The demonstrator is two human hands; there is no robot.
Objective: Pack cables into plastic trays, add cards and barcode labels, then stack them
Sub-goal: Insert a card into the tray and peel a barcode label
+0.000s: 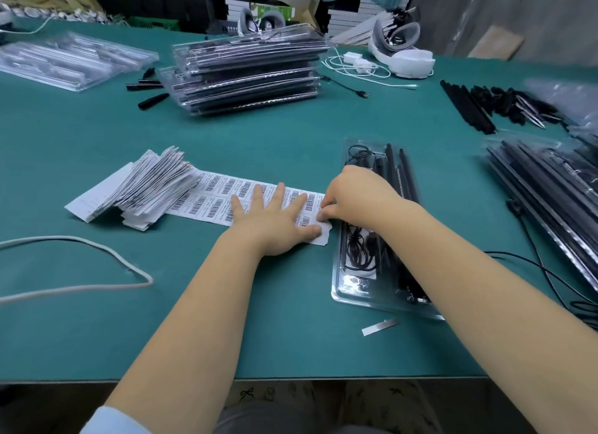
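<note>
Barcode label strip flat beside packed tray

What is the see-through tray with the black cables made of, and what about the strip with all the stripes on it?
The tray looks like thin clear plastic: you can see the cables through it and its rim shines. The barcode strip looks like matte white paper, probably sticker sheet; the left hand presses it flat while the right hand pinches its edge.

Bare forearms; light blue sleeve at left elbow; no gloves, rings.
</note>
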